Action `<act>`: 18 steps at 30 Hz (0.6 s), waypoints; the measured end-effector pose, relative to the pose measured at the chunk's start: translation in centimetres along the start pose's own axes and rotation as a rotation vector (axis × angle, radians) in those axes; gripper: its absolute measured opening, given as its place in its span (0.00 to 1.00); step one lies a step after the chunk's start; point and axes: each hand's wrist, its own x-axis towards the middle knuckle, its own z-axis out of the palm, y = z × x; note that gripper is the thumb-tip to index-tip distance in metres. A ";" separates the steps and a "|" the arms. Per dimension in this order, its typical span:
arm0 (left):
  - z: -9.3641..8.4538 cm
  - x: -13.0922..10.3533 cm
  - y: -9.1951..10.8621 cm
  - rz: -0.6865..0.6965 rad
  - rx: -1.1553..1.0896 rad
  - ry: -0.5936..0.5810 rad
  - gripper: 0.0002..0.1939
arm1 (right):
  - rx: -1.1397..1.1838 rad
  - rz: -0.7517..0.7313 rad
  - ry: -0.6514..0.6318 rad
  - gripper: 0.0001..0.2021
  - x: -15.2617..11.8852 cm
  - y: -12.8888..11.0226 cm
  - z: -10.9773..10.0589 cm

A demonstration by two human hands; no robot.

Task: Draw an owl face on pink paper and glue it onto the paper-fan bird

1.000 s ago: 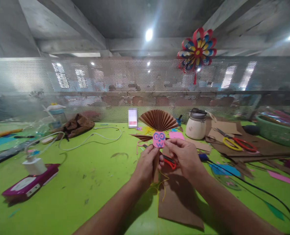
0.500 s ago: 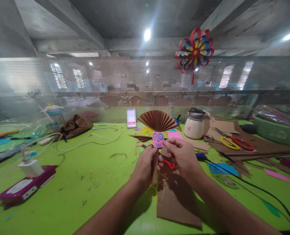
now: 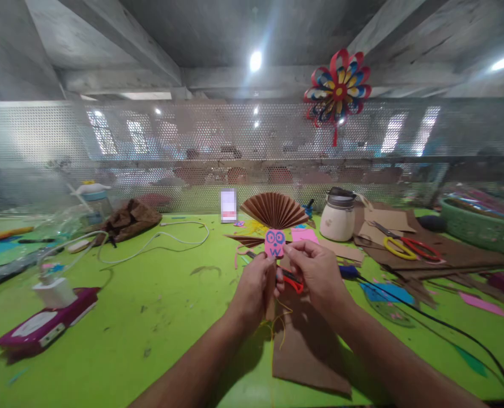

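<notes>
Between my two hands, over the middle of the table, is a small pink paper face (image 3: 274, 244) with blue ringed eyes and a W-shaped mouth drawn on it. My left hand (image 3: 256, 286) pinches its lower edge, and a brown paper strip (image 3: 270, 300) shows below those fingers. With thumb and forefinger my right hand (image 3: 317, 272) grips the face's right edge. Just behind it stands a brown pleated paper fan (image 3: 274, 208). Red-handled scissors (image 3: 293, 283) lie partly hidden under my hands. A brown paper sheet (image 3: 309, 351) rests beneath, near yellow string (image 3: 280, 326).
On the left are a purple power strip (image 3: 48, 323) with a white charger and cable. A phone (image 3: 229, 205) stands upright at the back. To the right are a lidded jar (image 3: 337, 215), yellow-and-red scissors (image 3: 409, 247), a green basket (image 3: 481, 226) and a black cord (image 3: 439, 317).
Both hands stay in nearly the same place. The pink paper face has tilted very slightly, its lower edge now a touch lower between my fingers.
</notes>
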 end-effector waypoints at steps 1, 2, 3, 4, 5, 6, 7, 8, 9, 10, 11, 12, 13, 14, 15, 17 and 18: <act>0.0 0.0 0.0 -0.001 0.004 0.002 0.17 | 0.007 0.007 -0.005 0.17 -0.1 0.0 0.1; 0.0 0.1 -0.1 -0.002 0.010 0.006 0.18 | 0.014 0.016 -0.010 0.16 -0.2 -0.1 0.1; 0.0 0.1 -0.1 0.000 0.020 0.013 0.20 | 0.021 0.024 -0.017 0.16 -0.3 -0.1 0.2; -0.1 0.2 -0.2 0.003 0.030 0.022 0.21 | 0.026 0.031 -0.021 0.16 -0.4 -0.2 0.3; -0.1 0.2 -0.2 0.006 0.042 0.030 0.21 | 0.029 0.034 -0.021 0.16 -0.6 -0.3 0.4; -0.1 0.2 -0.2 0.010 0.052 0.038 0.21 | 0.030 0.034 -0.018 0.16 -0.7 -0.5 0.5; -0.1 0.2 -0.2 0.013 0.060 0.044 0.21 | 0.030 0.030 -0.012 0.16 -0.7 -0.6 0.6; -0.1 0.1 -0.2 0.014 0.065 0.047 0.21 | 0.028 0.025 -0.004 0.15 -0.8 -0.7 0.7; -0.1 0.1 -0.1 0.014 0.067 0.050 0.21 | 0.025 0.022 0.002 0.15 -0.8 -0.7 0.7; 0.0 0.0 -0.1 0.013 0.069 0.052 0.21 | 0.024 0.021 0.004 0.15 -0.8 -0.8 0.7; 0.0 -0.1 0.0 0.011 0.069 0.054 0.21 | 0.023 0.023 0.005 0.15 -0.8 -0.8 0.7; 0.0 -0.1 0.0 0.009 0.068 0.055 0.21 | 0.023 0.026 0.004 0.15 -0.7 -0.7 0.7; 0.0 -0.1 0.0 0.007 0.068 0.057 0.21 | 0.022 0.028 0.004 0.15 -0.7 -0.7 0.6; 0.0 -0.1 0.0 0.006 0.068 0.058 0.21 | 0.020 0.026 0.007 0.15 -0.6 -0.6 0.5; 0.0 -0.1 0.0 0.007 0.068 0.058 0.21 | 0.018 0.022 0.012 0.15 -0.5 -0.5 0.4; 0.0 0.0 0.0 0.010 0.070 0.057 0.21 | 0.011 0.010 0.022 0.15 -0.5 -0.5 0.3; 0.0 0.0 0.0 0.012 0.072 0.054 0.21 | 0.009 0.005 0.024 0.15 -0.5 -0.5 0.3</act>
